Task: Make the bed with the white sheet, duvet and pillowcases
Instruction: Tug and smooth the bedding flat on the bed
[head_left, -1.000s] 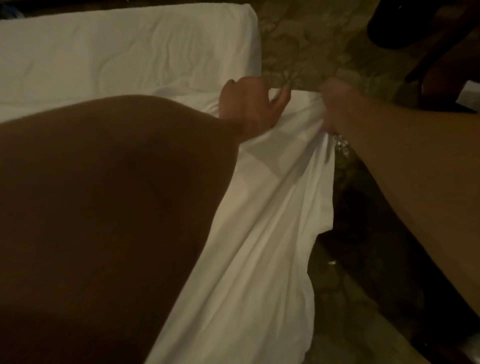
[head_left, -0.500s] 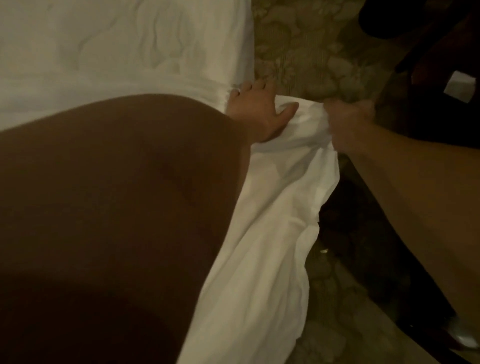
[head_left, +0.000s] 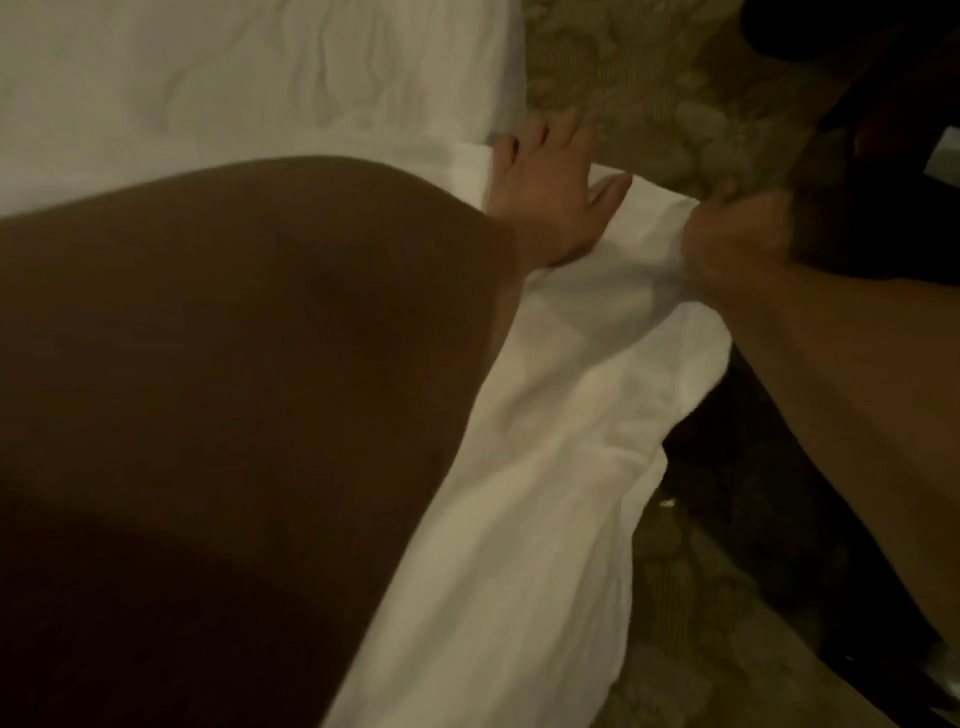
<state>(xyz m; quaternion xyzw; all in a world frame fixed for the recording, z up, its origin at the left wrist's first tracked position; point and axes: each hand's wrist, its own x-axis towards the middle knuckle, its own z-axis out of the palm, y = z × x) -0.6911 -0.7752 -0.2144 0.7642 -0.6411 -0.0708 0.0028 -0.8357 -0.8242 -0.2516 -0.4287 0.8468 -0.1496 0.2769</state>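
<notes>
The left hand (head_left: 545, 187) lies flat on the white sheet (head_left: 545, 467) at the corner of the mattress (head_left: 260, 67). Its fingers are straight and spread, the fingertips point away from the person toward the edge of the bed, and the thumb stands out to the right. It presses the cloth down and grips nothing. Just to the right, the right hand (head_left: 737, 244) is closed into a fist around a bunch of the same sheet, at the sheet's far edge; the picture is blurred here, so the single fingers are hard to see. Between the two hands the cloth is gathered in small folds.

From the hands the sheet runs toward the person in long wrinkles and hangs over the side of the bed, down to the floor. The left forearm (head_left: 234, 415) is very near the camera and covers most of the left part of the view. Behind it the quilted top of the mattress is uncovered. Beside the bed lies a patterned carpet (head_left: 649, 78), and a dark piece of furniture (head_left: 883, 156) stands at the upper right.
</notes>
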